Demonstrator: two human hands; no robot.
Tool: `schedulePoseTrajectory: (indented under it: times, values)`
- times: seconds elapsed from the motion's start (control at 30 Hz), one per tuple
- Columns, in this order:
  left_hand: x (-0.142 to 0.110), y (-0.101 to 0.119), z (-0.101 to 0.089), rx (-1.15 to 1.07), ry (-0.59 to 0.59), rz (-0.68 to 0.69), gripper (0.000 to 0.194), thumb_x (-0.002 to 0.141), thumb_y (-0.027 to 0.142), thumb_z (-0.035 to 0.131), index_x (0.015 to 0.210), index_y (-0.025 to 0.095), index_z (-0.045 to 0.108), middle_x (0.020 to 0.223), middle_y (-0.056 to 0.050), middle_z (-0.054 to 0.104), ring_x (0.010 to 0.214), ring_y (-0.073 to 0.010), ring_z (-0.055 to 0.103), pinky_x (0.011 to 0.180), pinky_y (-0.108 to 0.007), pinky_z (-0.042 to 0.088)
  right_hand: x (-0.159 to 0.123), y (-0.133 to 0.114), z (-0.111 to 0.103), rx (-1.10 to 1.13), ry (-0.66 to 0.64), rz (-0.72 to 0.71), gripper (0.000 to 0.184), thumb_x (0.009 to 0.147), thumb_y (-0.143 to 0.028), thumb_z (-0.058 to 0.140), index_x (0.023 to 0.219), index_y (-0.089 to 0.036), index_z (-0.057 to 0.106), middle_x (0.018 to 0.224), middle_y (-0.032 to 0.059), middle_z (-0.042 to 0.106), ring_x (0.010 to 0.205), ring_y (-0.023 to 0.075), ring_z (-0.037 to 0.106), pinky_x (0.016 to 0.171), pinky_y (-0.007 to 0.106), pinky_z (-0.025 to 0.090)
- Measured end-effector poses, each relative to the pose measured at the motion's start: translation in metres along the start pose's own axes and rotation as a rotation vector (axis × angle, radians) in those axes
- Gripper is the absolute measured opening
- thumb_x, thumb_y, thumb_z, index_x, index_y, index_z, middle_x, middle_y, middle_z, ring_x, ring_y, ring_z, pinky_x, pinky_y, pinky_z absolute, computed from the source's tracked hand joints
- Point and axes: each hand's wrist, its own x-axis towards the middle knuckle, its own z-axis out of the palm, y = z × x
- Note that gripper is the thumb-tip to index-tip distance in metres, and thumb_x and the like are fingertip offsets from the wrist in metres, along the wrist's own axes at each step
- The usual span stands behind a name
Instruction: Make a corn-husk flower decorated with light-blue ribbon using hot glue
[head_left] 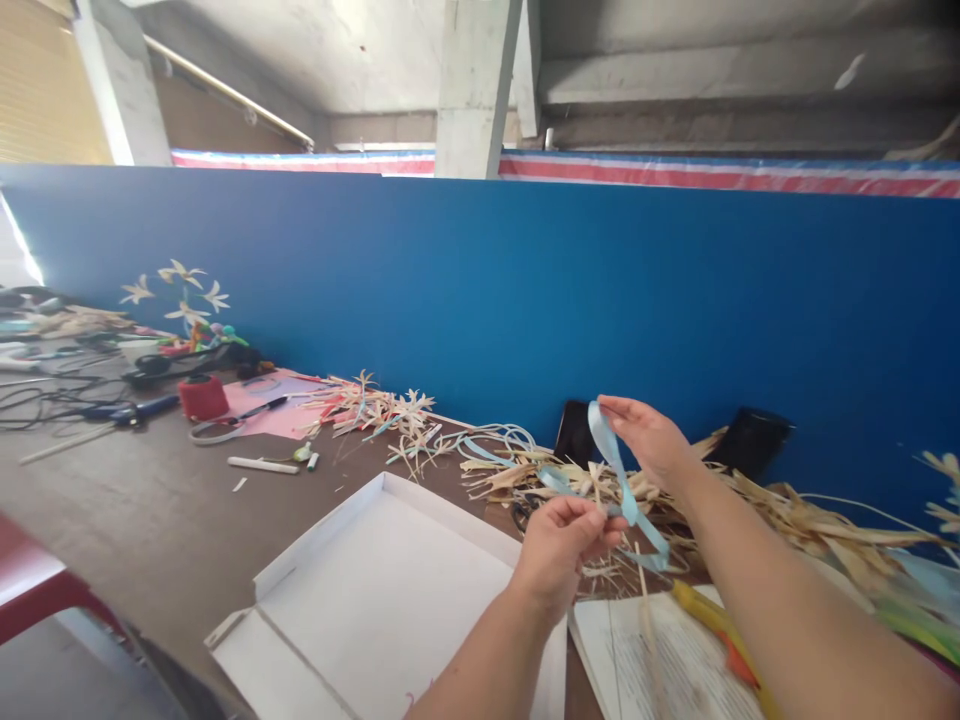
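Currently: left hand (574, 540) pinching light-blue ribbon (619, 470) | right hand (649, 435) pinching its loop | white box (390, 590) edge near left

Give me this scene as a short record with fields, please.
left hand: fingertips of the left hand pinched beside the ribbon; item partly hidden
right hand: the right hand holds up the blue ribbon
near hands: white box, open; dried husks
lower right: yellow cutter on printed pages
left side: red roll on the table
behind: blue partition
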Motion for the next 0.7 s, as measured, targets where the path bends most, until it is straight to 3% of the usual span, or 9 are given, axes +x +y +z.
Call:
schedulePoseTrajectory:
  times: [0.13,0.2,0.3,0.4,0.57,0.7]
  values:
    - [0.004,0.003,-0.006,-0.074,0.027,0.033,0.026,0.064,0.026,0.076,0.075,0.009,0.059,0.087,-0.011,0.068,0.089,-0.0187,0.064,0.078,-0.023,0.048,0.002,-0.002,0.000,-0.567,-0.180,0.068,0.031,0.068,-0.024,0.060,0.098,-0.024,0.069,0.097,0.0046,0.069,0.085,0.0202,0.064,0.077,0.032,0.048]
    - [0.006,0.005,-0.008,-0.109,0.043,0.028,0.026,0.064,0.025,0.076,0.075,0.009,0.059,0.089,-0.011,0.067,0.093,-0.0193,0.063,0.080,-0.023,0.047,-0.002,-0.003,-0.002,-0.674,-0.165,0.099,0.028,0.067,-0.026,0.061,0.093,-0.024,0.071,0.085,0.0048,0.071,0.073,0.0213,0.065,0.072,0.034,0.048]
    - [0.007,0.006,-0.011,-0.125,0.071,0.001,0.027,0.062,0.025,0.077,0.074,0.010,0.058,0.086,-0.010,0.067,0.093,-0.0202,0.063,0.083,-0.024,0.047,-0.014,-0.014,-0.007,-0.759,-0.096,0.040,0.029,0.071,-0.034,0.059,0.096,-0.024,0.070,0.087,0.0046,0.070,0.079,0.0230,0.063,0.074,0.034,0.045]
    - [0.008,0.005,-0.012,-0.107,0.084,-0.015,0.029,0.060,0.027,0.079,0.072,0.010,0.058,0.083,-0.009,0.067,0.093,-0.0210,0.063,0.085,-0.026,0.047,-0.034,-0.033,-0.011,-0.758,-0.064,0.022,0.032,0.074,-0.041,0.057,0.097,-0.024,0.069,0.091,0.0038,0.069,0.077,0.0207,0.061,0.073,0.032,0.044]
    - [0.008,0.000,-0.012,-0.082,0.072,-0.012,0.029,0.062,0.026,0.078,0.076,0.008,0.061,0.082,-0.009,0.066,0.084,-0.0168,0.064,0.079,-0.023,0.048,-0.067,-0.049,-0.006,-0.558,-0.328,0.161,0.039,0.066,-0.046,0.065,0.098,-0.023,0.069,0.086,0.0021,0.068,0.063,0.0149,0.058,0.060,0.026,0.043]
    - [0.008,-0.005,-0.014,-0.053,0.046,-0.034,0.027,0.062,0.024,0.078,0.075,0.008,0.061,0.077,-0.007,0.066,0.071,-0.0112,0.063,0.076,-0.022,0.049,-0.082,-0.043,0.002,-0.567,-0.374,0.190,0.029,0.065,-0.039,0.066,0.088,-0.022,0.070,0.079,0.0011,0.065,0.053,0.0112,0.053,0.050,0.023,0.039]
